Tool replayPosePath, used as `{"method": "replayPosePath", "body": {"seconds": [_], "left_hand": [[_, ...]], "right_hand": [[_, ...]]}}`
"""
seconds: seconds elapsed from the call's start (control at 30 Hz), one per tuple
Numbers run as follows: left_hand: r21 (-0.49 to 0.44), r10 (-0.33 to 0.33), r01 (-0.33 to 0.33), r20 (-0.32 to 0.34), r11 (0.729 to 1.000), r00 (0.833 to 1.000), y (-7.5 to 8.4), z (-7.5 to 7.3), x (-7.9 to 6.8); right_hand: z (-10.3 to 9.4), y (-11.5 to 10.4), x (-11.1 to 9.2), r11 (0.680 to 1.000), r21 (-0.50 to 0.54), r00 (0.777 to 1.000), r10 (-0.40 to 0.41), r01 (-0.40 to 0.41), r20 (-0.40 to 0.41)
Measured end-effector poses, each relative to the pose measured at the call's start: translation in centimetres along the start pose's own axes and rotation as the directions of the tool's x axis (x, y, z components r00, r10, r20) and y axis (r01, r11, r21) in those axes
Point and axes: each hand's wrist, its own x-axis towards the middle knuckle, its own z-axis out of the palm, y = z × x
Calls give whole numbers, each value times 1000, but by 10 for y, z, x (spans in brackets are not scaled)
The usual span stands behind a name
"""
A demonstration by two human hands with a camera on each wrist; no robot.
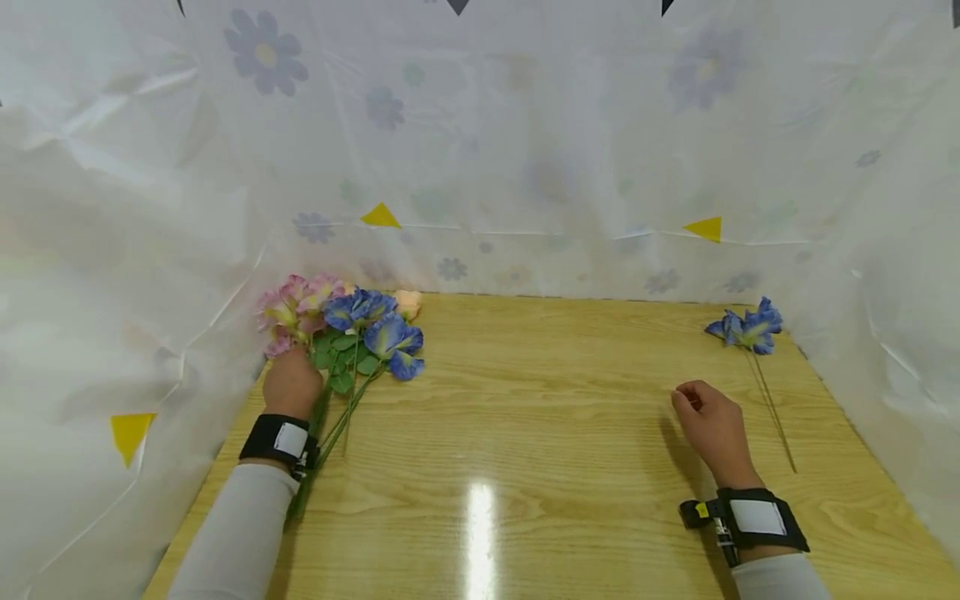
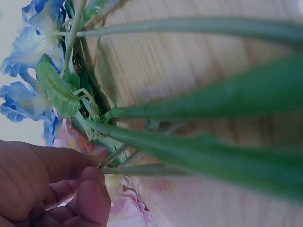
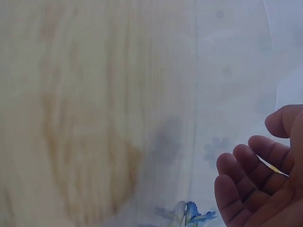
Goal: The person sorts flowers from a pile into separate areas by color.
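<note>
At the table's left side my left hand (image 1: 294, 383) pinches a thin green flower stem (image 2: 142, 170) between thumb and forefinger, just below the pink flowers (image 1: 288, 308). Beside it lie blue flowers (image 1: 393, 337), green leaves (image 1: 345, 358) and several long stems, some crossing close in front of the left wrist camera. A peach flower (image 1: 408, 304) shows behind the blue ones. Over the right part of the table, my right hand (image 1: 712, 421) holds nothing, its fingers loosely curled. To its right a single blue flower (image 1: 750, 327) lies with its stem toward me.
The wooden table (image 1: 525, 400) ends at a pale plastic sheet (image 1: 525, 167) printed with flowers, which rises at the back and both sides. Yellow tape pieces (image 1: 381, 215) stick to the sheet.
</note>
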Motion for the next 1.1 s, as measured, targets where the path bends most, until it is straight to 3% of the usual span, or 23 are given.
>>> {"method": "replayPosePath", "body": {"seconds": [0.17, 0.27, 0.57, 0.8, 0.93, 1.1], "left_hand": [[-64, -4, 11, 115, 998, 993, -3, -4, 4], [-104, -14, 29, 133, 994, 991, -1, -9, 3], [-104, -8, 18, 100, 994, 995, 3, -23, 0], [-123, 2, -4, -12, 992, 1000, 1, -28, 1], [-153, -4, 1, -15, 988, 1000, 3, -31, 2], [-190, 47, -53, -39, 980, 998, 2, -29, 3]], "right_hand": [[-1, 0, -1, 1000, -1, 1000, 8, -8, 1], [0, 0, -1, 1000, 4, 1000, 5, -5, 0], [3, -1, -3, 999, 32, 1000, 18, -18, 12], [3, -3, -5, 999, 38, 999, 25, -25, 25], [3, -3, -6, 999, 39, 999, 25, -26, 27], [4, -3, -6, 999, 44, 999, 27, -29, 26]]}}
